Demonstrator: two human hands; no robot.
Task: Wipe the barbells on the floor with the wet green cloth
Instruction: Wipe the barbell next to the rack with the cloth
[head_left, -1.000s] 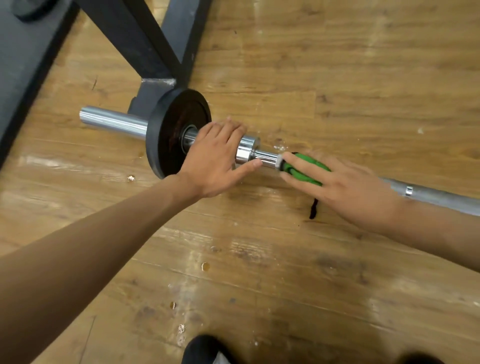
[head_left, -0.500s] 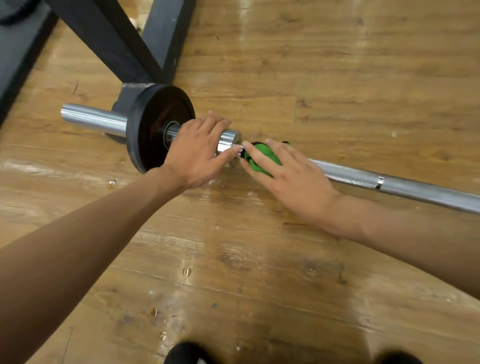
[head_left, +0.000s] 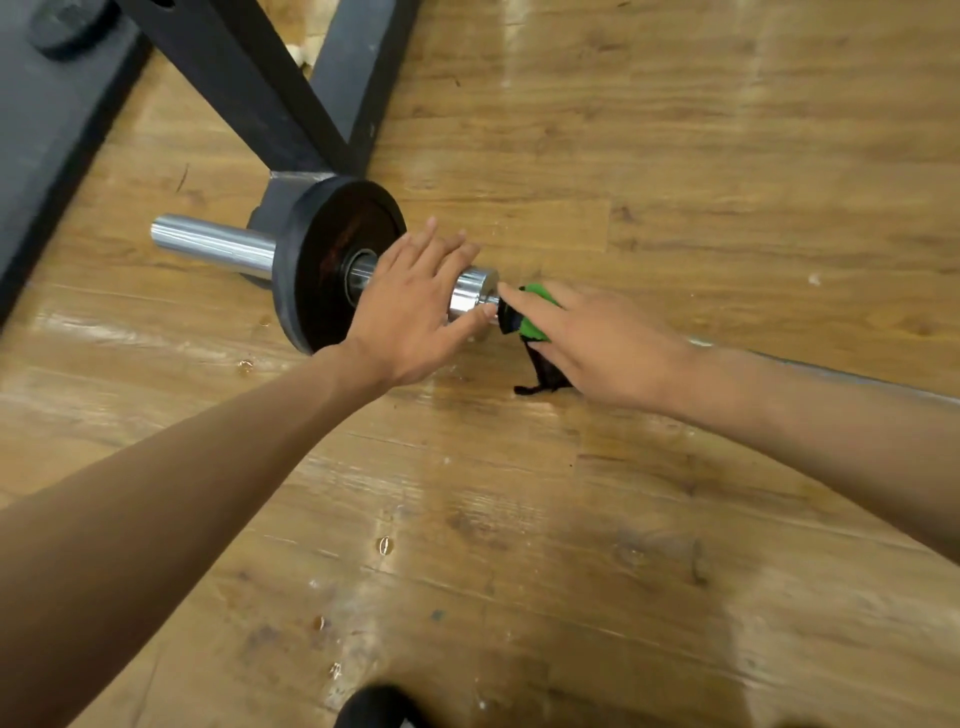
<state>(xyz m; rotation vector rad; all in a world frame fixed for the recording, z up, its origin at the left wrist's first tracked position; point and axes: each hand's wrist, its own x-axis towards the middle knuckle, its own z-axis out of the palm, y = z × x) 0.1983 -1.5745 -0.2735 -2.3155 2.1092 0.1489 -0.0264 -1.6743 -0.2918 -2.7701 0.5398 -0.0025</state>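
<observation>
A steel barbell (head_left: 208, 244) lies on the wooden floor with one black plate (head_left: 317, 260) on its sleeve. My left hand (head_left: 415, 306) rests flat on the sleeve just right of the plate, fingers straight, thumb under the chrome collar (head_left: 470, 293). My right hand (head_left: 597, 343) wraps the green cloth (head_left: 535, 312) around the shaft right beside the collar. A dark edge of the cloth hangs down to the floor. The hand and forearm hide most of the shaft to the right.
A black steel rack foot (head_left: 322, 93) with crossed legs stands just behind the plate. A dark mat or platform (head_left: 47, 114) fills the top left. Wet streaks shine on the floor (head_left: 519, 519). A dark shoe tip (head_left: 374, 709) shows at the bottom edge.
My right hand with the cloth slid left along the shaft up to the collar. My left hand stayed on the sleeve. The camera view shifted slightly.
</observation>
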